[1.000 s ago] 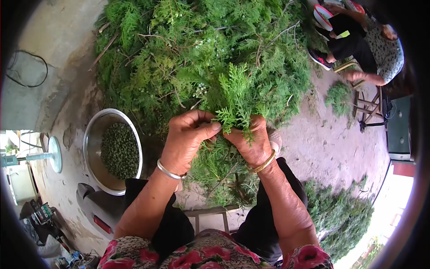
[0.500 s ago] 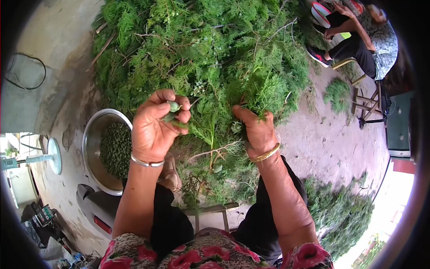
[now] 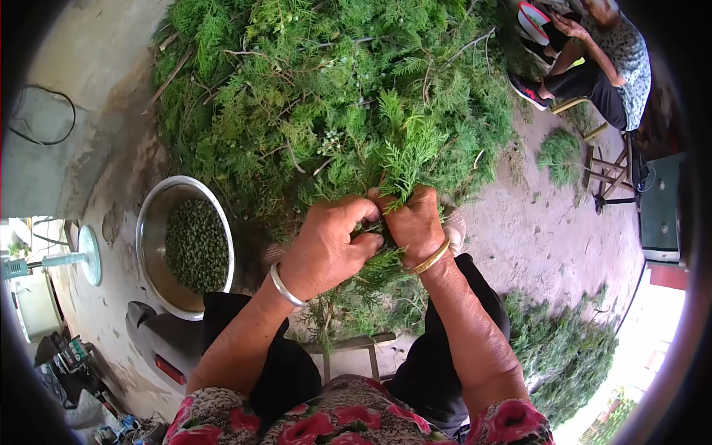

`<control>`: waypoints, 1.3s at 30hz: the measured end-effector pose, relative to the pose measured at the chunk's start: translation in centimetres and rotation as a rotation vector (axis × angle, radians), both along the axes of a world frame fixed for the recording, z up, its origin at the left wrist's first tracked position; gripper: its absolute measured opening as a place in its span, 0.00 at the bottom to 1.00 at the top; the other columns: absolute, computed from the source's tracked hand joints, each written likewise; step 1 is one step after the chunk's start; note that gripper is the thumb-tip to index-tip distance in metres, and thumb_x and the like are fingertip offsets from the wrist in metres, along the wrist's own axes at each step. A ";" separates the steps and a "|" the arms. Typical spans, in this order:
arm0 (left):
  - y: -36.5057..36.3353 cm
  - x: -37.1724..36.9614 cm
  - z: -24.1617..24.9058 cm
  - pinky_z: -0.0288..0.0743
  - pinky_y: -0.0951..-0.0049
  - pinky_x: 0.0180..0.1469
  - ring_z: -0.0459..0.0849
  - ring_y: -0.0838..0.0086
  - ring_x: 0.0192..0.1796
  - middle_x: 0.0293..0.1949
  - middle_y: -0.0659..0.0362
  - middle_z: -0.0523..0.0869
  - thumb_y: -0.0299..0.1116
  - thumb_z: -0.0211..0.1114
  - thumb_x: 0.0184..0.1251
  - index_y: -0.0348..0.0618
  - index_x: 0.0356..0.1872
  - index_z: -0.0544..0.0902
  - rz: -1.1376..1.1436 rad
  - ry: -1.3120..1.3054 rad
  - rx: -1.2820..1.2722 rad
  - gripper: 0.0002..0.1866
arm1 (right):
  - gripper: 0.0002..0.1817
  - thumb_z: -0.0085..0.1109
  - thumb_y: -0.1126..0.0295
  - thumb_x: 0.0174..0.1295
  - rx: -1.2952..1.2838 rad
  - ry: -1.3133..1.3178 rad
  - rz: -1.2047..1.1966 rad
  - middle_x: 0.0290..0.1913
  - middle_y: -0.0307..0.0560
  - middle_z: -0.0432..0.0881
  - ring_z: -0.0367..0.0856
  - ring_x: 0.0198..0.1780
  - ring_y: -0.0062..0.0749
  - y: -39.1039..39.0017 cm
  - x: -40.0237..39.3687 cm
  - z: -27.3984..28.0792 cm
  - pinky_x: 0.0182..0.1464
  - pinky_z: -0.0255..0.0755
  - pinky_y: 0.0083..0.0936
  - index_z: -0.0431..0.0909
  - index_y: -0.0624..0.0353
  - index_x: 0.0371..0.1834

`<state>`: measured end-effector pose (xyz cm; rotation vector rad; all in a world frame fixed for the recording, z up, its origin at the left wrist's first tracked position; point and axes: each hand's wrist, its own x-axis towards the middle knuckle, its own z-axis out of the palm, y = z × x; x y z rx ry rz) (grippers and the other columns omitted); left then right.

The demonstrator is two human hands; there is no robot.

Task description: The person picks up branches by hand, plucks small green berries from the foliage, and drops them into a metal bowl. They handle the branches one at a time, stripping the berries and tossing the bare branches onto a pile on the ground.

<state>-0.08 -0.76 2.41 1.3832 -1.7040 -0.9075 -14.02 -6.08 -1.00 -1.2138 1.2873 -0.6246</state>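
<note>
My right hand [image 3: 417, 226], with a gold bangle on its wrist, is closed round a leafy evergreen sprig [image 3: 409, 159] whose fronds stick up above the fist. My left hand [image 3: 332, 241], wearing a silver bangle, is curled right beside it. Its thumb and fingertips are pinched in against the sprig's lower part, and what lies inside them is hidden. Beyond both hands spreads a big heap of cut evergreen branches [image 3: 297, 96]. To the left of my left hand stands a metal basin [image 3: 141, 237] holding many small green cones [image 3: 194, 248].
Another person [image 3: 627, 81] sits on a stool at the upper right, near a red-rimmed bowl [image 3: 522, 21]. More greenery [image 3: 564, 356] lies at the lower right. A fan [image 3: 89, 256] stands at the far left, and a wooden frame [image 3: 612, 174] at the right.
My left hand, which held green cones in its fingertips, has moved right and down to meet my right hand. The right hand has shifted slightly left with the sprig.
</note>
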 end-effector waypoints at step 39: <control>0.0 5.5 -0.2 0.76 0.68 0.26 0.77 0.64 0.35 0.42 0.40 0.76 0.45 0.49 0.70 0.39 0.50 0.73 -0.068 1.575 0.469 0.19 | 0.12 0.58 0.71 0.57 0.385 -0.636 -0.877 0.38 0.44 0.78 0.75 0.39 0.34 -3.1 -2.0 -0.3 0.41 0.68 0.40 0.74 0.61 0.44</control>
